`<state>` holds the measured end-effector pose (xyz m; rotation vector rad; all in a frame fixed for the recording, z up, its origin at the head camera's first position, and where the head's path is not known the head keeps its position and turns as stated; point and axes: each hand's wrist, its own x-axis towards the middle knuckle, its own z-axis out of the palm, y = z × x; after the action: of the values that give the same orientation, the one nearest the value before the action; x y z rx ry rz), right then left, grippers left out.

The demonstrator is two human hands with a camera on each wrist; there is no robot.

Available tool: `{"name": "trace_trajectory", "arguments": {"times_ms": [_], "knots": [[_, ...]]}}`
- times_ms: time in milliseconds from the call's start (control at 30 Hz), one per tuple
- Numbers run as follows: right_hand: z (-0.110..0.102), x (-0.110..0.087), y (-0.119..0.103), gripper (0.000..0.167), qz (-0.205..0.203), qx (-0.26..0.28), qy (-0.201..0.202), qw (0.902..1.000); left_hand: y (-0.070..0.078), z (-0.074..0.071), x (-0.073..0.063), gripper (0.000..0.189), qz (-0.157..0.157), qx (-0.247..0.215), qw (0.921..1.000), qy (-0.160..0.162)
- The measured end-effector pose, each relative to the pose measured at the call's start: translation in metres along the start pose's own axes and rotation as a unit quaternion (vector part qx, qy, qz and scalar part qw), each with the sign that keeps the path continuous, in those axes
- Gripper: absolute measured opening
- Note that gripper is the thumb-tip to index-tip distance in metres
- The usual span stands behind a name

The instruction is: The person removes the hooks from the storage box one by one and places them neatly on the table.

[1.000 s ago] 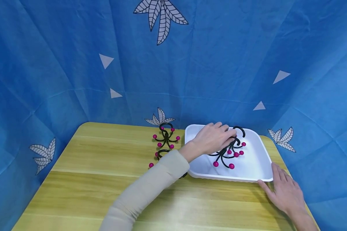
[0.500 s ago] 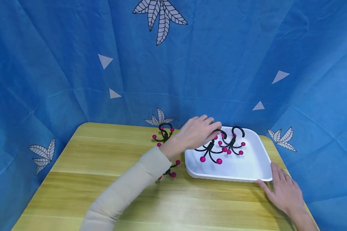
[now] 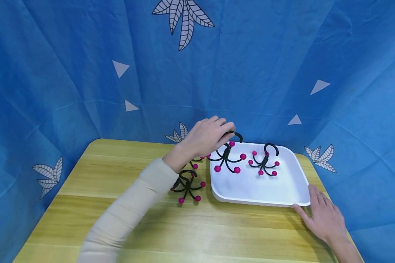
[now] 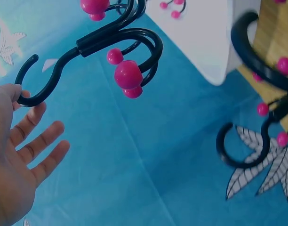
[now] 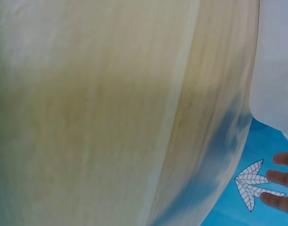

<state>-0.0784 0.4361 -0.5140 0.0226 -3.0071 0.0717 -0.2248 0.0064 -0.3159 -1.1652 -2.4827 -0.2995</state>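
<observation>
In the head view, the left grip [image 3: 208,136] and wrist [image 3: 177,157] mostly hide 1 black hook [image 3: 195,166].

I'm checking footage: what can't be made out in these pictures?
Head view: the rear hook on the table, mostly hidden by the left grip.
Left wrist view: the upper-right hook, blurred and cut off by the right edge.
Right wrist view: most of the right grip, cut off at right.
</observation>
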Motion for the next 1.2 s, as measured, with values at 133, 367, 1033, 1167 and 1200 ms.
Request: {"name": "trace_trajectory", "arguments": {"times_ms": [133,367,1033,1167,1200], "knots": [[-0.001,0.0,0.0,0.102,-0.001,0.001,0.003,1.0,-0.012,-0.011,-0.004,0.022,-0.005,-0.003,1.0,0.003],[-0.001,-0.001,-0.001,0.101,-0.001,0.003,0.002,1.0,-0.029,-0.028,-0.021,0.022,-0.015,0.004,0.9999,-0.003],[-0.001,-0.002,-0.001,0.101,-0.005,-0.001,0.015,0.9999,-0.083,-0.065,-0.091,0.023,-0.067,0.021,0.9974,-0.013],[-0.001,-0.002,-0.001,0.102,-0.004,-0.001,0.01,0.9999,-0.094,-0.064,-0.104,0.022,-0.079,0.028,0.9963,-0.016],[-0.001,-0.002,-0.001,0.102,-0.004,-0.001,0.009,0.9999,-0.096,-0.063,-0.107,0.021,-0.081,0.029,0.9961,-0.017]]}}
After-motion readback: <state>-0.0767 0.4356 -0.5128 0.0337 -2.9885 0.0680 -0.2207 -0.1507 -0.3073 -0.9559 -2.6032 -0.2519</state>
